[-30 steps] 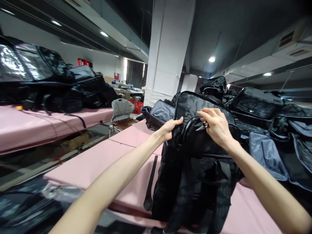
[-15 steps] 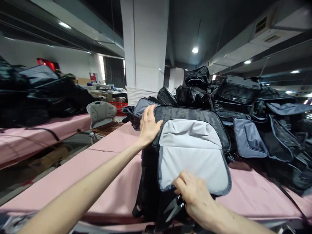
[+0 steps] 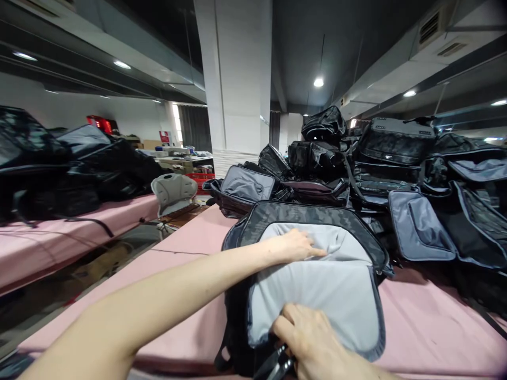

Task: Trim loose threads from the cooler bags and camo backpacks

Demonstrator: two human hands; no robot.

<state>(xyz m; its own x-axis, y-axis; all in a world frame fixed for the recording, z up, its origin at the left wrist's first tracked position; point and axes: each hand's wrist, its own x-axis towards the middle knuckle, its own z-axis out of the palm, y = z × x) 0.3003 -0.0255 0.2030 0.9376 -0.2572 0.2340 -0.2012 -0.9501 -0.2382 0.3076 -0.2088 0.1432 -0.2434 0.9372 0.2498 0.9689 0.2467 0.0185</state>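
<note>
Find the dark backpack [image 3: 317,212] open directly under both hands, with the pale flap [image 3: 317,287] lowered on the near side and folded crosswise between them, on the pink table [image 3: 428,319]. Reaching beyond the fold with the left hand [image 3: 298,247], nearer the grey lining [image 3: 344,238], fingers loose against it; clenching scissors [image 3: 277,364] in the right hand [image 3: 311,335], curled at the flap's near edge.

White pillar [image 3: 240,74] beyond the hands [image 3: 295,246], slightly left. Grey chair [image 3: 174,192] ahead-left, red crate [image 3: 203,178] behind it. Far left of hands: second pink tabletop [image 3: 134,214], dark bags [image 3: 83,179] piled on it. Ahead-right: more bags [image 3: 392,145], some open. Lit ceiling lamp [image 3: 318,82] high ahead.
</note>
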